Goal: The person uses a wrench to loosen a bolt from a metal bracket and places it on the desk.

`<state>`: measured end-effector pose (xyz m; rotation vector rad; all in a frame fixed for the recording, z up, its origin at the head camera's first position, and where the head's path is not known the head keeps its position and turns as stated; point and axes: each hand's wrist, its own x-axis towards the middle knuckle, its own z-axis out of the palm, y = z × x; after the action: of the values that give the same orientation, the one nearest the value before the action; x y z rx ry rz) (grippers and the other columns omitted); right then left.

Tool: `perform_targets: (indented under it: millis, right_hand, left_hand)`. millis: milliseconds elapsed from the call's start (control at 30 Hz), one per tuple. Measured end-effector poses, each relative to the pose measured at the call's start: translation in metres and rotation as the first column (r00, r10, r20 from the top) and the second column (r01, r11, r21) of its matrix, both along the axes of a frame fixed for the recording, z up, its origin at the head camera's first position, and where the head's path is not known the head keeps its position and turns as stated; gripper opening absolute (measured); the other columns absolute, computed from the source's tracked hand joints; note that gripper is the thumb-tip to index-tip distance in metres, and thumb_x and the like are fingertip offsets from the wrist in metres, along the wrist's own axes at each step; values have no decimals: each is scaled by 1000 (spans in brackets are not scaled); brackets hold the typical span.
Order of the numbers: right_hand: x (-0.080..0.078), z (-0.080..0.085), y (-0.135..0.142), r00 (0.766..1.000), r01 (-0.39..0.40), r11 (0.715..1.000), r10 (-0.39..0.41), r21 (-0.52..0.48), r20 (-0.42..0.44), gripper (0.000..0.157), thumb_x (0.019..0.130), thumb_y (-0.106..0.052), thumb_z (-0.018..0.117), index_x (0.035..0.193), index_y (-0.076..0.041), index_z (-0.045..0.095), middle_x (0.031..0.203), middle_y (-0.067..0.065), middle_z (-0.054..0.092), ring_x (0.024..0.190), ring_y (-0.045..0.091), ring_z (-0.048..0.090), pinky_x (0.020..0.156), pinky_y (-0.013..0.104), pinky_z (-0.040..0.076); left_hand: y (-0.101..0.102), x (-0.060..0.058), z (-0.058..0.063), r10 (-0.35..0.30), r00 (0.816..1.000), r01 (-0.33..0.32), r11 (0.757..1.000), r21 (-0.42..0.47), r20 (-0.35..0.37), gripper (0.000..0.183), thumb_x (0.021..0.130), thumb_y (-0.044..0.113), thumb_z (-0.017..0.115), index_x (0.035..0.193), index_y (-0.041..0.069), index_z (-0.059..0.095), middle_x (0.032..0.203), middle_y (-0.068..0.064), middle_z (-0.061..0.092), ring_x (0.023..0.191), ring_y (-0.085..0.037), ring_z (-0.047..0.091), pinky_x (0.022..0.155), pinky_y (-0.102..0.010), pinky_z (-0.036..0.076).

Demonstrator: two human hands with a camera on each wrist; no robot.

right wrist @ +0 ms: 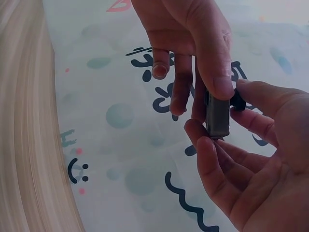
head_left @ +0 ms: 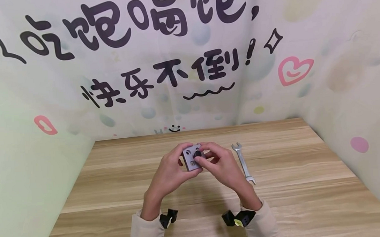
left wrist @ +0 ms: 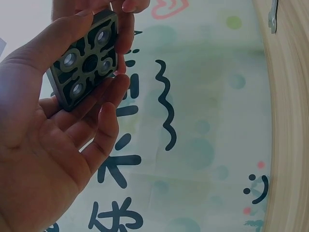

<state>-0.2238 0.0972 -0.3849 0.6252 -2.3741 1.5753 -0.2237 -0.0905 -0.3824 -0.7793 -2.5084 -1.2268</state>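
Observation:
In the head view a square grey metal plate (head_left: pixel 189 159) with round holes is held up over the table by my left hand (head_left: pixel 168 172). That hand's thumb lies on the plate's near edge, with its fingers around the far side. A small black bolt (head_left: pixel 198 153) stands at the middle of the plate's face, pinched by the thumb and forefinger of my right hand (head_left: pixel 222 162). The left wrist view shows the plate's ribbed back (left wrist: pixel 100 54) with several holes. In the right wrist view the plate is edge-on, and the bolt (right wrist: pixel 238 100) sits against it. The bolt's shank is hidden.
A silver open-ended wrench (head_left: pixel 243 163) lies on the wooden table (head_left: pixel 117 190), right of my right hand. A printed cloth wall (head_left: pixel 164 109) with black lettering rises behind the table, and pale walls stand on both sides. Black cameras (head_left: pixel 242 218) are strapped at the wrists.

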Motion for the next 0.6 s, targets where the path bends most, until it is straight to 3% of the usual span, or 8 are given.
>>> perform_targets:
  millis: [600]
  right_hand:
    - [-1,0,5,999,-40,999,40,29,11,21,92,-12,71,113,-9,71,124,7,67,91,18,71,68,26,57]
  left_hand:
    - [0,0,0,3,1000,-3,1000,-6,-13,68,73,19,89,131,9,55,111,-2,67,79,-10,55,65,-23,49]
